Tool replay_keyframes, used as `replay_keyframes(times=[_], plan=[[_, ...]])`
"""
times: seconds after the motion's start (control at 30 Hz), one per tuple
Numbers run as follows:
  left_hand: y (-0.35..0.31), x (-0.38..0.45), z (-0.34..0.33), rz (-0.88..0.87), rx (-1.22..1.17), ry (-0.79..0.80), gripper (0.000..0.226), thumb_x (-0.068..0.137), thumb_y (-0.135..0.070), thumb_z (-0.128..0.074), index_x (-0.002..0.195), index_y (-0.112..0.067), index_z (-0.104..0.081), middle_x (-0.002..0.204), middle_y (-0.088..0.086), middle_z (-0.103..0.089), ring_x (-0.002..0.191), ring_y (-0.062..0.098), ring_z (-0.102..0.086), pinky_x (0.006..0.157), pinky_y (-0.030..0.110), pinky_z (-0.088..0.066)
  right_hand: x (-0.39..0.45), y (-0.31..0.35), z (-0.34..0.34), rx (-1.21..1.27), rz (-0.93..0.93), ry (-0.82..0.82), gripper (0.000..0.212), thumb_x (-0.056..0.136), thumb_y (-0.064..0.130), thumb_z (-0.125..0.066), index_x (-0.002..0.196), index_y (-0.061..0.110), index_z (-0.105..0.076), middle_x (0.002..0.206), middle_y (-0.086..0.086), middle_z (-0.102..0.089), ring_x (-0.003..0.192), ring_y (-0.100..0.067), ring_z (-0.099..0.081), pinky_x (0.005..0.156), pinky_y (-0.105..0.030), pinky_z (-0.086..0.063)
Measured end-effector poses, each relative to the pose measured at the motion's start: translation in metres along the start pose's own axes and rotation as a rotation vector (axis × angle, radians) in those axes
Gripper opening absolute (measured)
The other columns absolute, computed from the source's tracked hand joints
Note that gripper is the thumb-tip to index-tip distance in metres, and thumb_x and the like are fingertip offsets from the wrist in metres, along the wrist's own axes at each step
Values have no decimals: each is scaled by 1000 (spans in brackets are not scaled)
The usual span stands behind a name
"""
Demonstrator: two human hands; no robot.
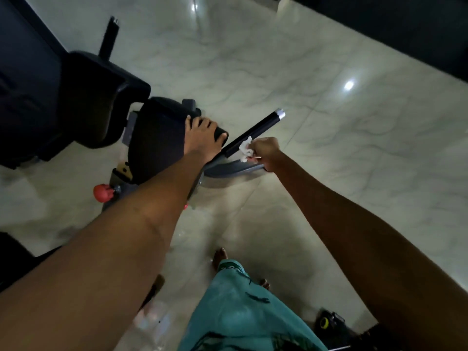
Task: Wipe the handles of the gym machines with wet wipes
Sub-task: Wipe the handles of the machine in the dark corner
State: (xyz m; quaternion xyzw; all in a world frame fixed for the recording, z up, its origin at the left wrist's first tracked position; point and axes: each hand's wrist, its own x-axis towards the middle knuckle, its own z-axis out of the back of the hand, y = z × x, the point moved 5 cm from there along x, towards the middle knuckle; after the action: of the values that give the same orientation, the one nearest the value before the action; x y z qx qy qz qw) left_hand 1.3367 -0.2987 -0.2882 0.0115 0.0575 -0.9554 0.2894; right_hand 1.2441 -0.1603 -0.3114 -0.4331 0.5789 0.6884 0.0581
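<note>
A black machine handle (255, 130) with a silver end cap sticks out to the right of a black padded roller (157, 138). My right hand (266, 152) grips a crumpled white wet wipe (245, 149) and holds it against the lower part of that handle. My left hand (202, 135) rests on the padded roller with its fingers spread over the pad's edge. A second black handle (109, 38) stands up at the far left, behind the machine's seat.
The black seat (76, 97) and frame of the machine fill the left side. A red knob (102, 192) sits low on the frame. Pale marble floor (329, 122) stretches to the right. My green garment and bare feet show below, with a dark object (329, 323) at bottom right.
</note>
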Motion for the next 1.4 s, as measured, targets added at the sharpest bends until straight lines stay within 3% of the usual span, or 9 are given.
replay_keyframes(times=[0.2,0.37,0.43,0.57,0.8,0.97,1.13,1.23,1.4], plan=[[-9,7,13,20,30,208,55,96,-48,-36,133,-8,-47,142,13,-41,134,35,-29,115,50,-11,-20,34,39,-334,144,-188,29,78,-2,-62,53,9,-53,46,-3,-51,45,-17,-52,52,-29,-49],[-35,23,28,-13,141,314,42,97,-33,-37,126,-6,-52,132,14,-51,121,32,-48,92,35,-40,-26,55,78,-218,156,-240,29,80,-7,-57,57,9,-51,47,-5,-50,31,-12,-45,40,-18,-39],[-54,32,30,-46,69,336,36,96,-29,-39,115,-5,-58,122,15,-58,109,31,-56,79,31,-41,-27,63,95,-240,166,-244,30,81,-7,-57,56,8,-49,36,1,-48,31,-10,-46,39,-16,-40],[-102,48,33,-142,-27,358,31,96,-26,-39,105,-5,-59,112,15,-61,100,32,-59,75,32,-41,-29,75,131,-261,181,-290,27,81,-3,-61,58,8,-54,33,5,-51,32,-7,-53,39,-16,-43],[-205,90,38,-341,-128,408,37,96,-25,-45,127,-6,-50,132,17,-51,117,32,-51,93,34,-42,-19,93,217,-222,191,-422,28,83,0,-61,57,7,-55,48,-6,-55,33,-9,-53,37,-15,-42],[-280,121,44,-453,-91,429,35,95,-25,-46,125,-7,-52,132,15,-50,117,30,-51,93,33,-42,-12,116,285,-404,211,-463,9,82,2,-61,76,9,-61,71,-8,-58,57,-15,-54,49,-22,-47],[-409,156,51,-622,41,412,34,95,-24,-45,121,-5,-56,129,14,-53,114,29,-54,90,33,-44,-19,153,392,-521,320,-683,11,70,-7,-58,63,0,-64,53,-9,-50,45,-10,-46,51,-27,-41],[-487,161,45,-725,76,447,38,95,-30,-46,123,-6,-56,128,13,-54,114,28,-54,89,33,-44,-30,159,456,-557,249,-759,11,74,-2,-58,72,3,-68,63,-13,-57,38,-4,-46,47,-21,-41],[-583,167,27,-875,155,470,37,94,-29,-46,118,-3,-58,126,14,-55,111,30,-55,86,34,-45,-42,157,530,-602,202,-864,17,75,-1,-56,77,0,-72,89,-24,-68,84,-21,-64,67,-25,-46]])
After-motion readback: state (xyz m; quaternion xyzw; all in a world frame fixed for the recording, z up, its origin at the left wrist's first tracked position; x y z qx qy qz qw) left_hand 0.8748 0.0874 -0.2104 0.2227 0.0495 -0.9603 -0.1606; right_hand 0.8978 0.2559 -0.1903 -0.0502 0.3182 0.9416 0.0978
